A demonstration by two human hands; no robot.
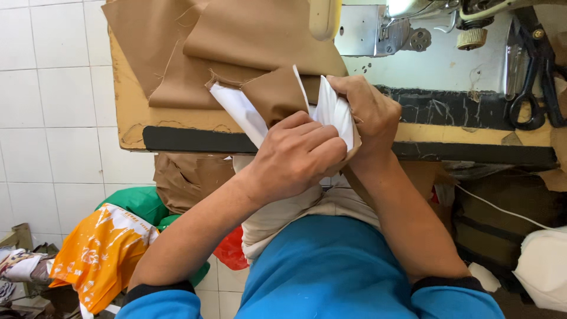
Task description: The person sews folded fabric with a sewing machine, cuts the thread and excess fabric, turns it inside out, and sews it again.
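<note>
Both my hands hold one small sewn piece of brown cloth with a white lining (248,112) just in front of the table's edge. My left hand (298,156) grips its lower part, fingers curled over the white lining. My right hand (369,115) closes on the right side of the same piece, pinching white lining and brown cloth together. A brown flap (274,94) sticks up between the white layers. More brown cloth pieces (236,41) lie piled on the table behind it.
The sewing machine (413,23) stands on the table (133,112) at the upper right, with black scissors (534,77) beside it. Below the table are a brown cloth bundle (189,177), orange and green bags (106,248) on the white tiled floor, and a white cable (502,210).
</note>
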